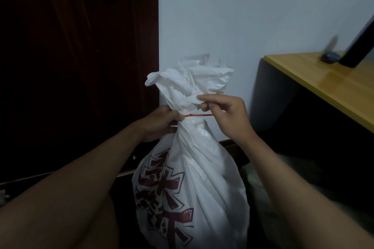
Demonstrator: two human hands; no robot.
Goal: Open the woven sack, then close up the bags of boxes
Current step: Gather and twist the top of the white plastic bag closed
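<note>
White plastic bag (194, 178) stands gathered at its neck, where the left hand (159, 123) clenches the bunch and 1 red tie (199, 115) end; right hand (226, 115) pinches the other. Pulling outward evenly should cinch it.

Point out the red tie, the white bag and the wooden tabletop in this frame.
red tie (199, 115), head view, on the taut stretch between the two hands.
white bag (204, 178), head view, on the plain front of its body.
wooden tabletop (315, 76), head view, on its bare yellow surface.
</note>
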